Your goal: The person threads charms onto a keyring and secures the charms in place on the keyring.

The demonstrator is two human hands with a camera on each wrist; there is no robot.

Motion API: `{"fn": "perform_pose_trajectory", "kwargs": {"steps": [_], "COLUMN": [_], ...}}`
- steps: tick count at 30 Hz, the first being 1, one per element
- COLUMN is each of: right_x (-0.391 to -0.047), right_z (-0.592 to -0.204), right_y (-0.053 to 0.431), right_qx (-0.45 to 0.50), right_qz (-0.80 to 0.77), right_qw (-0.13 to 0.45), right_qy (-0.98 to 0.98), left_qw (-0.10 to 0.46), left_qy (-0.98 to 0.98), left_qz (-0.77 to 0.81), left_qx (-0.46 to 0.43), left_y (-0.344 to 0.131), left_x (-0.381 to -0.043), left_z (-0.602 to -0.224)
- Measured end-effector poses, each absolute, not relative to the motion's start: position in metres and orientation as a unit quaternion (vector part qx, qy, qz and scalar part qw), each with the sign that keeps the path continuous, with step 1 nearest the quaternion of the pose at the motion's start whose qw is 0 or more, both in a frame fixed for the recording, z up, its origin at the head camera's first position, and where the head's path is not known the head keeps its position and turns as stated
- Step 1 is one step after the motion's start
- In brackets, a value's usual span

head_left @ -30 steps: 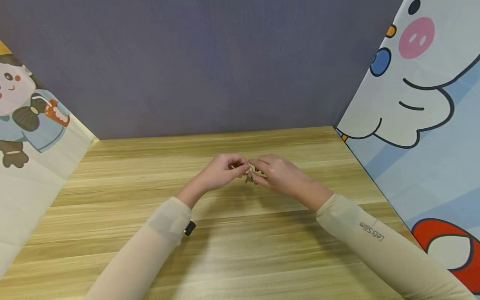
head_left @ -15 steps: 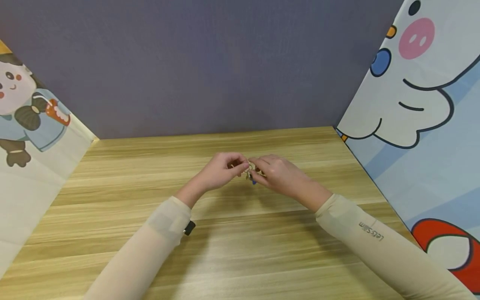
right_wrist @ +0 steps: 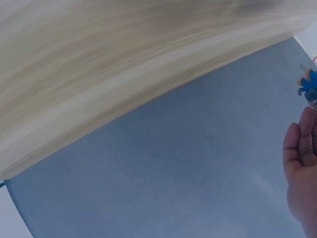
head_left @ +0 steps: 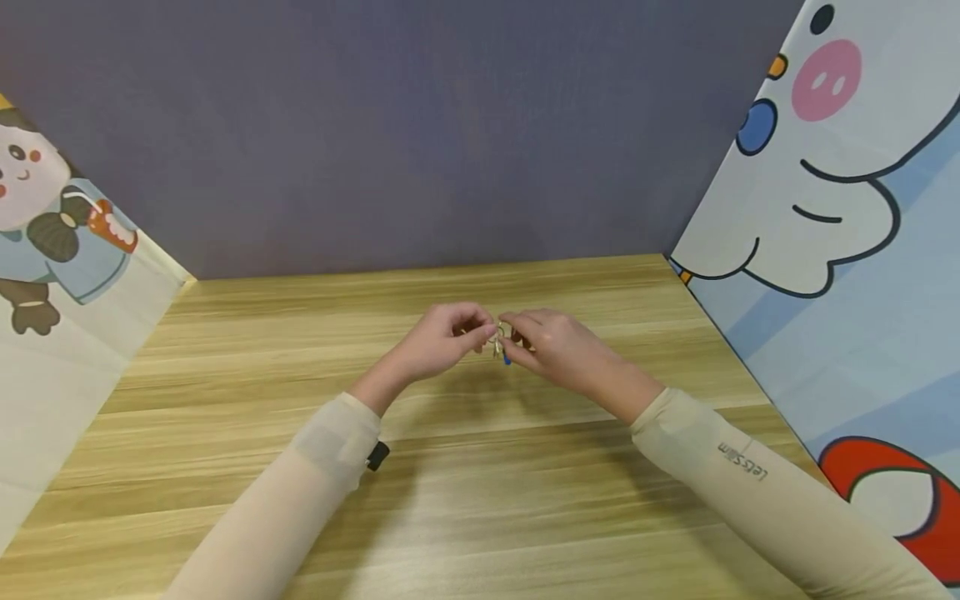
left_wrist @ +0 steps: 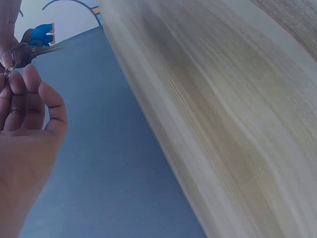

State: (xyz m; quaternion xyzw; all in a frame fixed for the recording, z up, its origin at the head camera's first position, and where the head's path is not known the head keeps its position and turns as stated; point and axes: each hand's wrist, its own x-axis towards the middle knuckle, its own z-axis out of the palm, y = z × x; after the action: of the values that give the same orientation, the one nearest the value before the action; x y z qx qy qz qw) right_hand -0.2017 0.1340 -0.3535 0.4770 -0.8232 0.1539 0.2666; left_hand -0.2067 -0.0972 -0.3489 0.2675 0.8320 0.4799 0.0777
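Note:
Between my two hands a small key ring (head_left: 502,331) hangs above the table, with keys (head_left: 496,349) and a blue charm (head_left: 507,360) dangling from it. My left hand (head_left: 444,337) pinches the ring with thumb and fingertips. From the other side, the thumb and index finger of my right hand (head_left: 558,346) pinch it too. A dark-headed key (left_wrist: 23,54) and the blue figure charm (left_wrist: 42,35) stick out beside the fingers in the left wrist view. At the right wrist view's edge, the same charm (right_wrist: 310,87) shows orange bits. Fingers hide part of the ring.
The wood-grain table (head_left: 450,517) spreads under both forearms. A dark grey panel (head_left: 435,133) stands along its far edge. Cartoon-printed walls flank it, a left wall (head_left: 90,367) and a right wall (head_left: 840,367). A small black object (head_left: 378,455) sits at the left sleeve cuff.
Both hands stay in nearly the same spot, holding the key ring. The keys and blue charm beneath have swung and turned slightly, with the left fingers a touch higher.

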Motion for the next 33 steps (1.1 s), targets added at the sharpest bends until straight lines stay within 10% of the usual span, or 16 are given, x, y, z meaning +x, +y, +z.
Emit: {"fn": "perform_pose_trajectory", "kwargs": {"steps": [33], "right_x": [-0.2061], "right_z": [-0.3572], "right_y": [0.1375], "right_qx": [0.512], "right_qz": [0.107], "right_qw": [0.304], "right_qy": [-0.796], "left_qw": [0.055], "left_qy": [0.848], "left_qz": [0.442], "left_qx": [0.286], "left_y": [-0.0939], "left_x": [-0.2089], "left_z": [-0.3523]}}
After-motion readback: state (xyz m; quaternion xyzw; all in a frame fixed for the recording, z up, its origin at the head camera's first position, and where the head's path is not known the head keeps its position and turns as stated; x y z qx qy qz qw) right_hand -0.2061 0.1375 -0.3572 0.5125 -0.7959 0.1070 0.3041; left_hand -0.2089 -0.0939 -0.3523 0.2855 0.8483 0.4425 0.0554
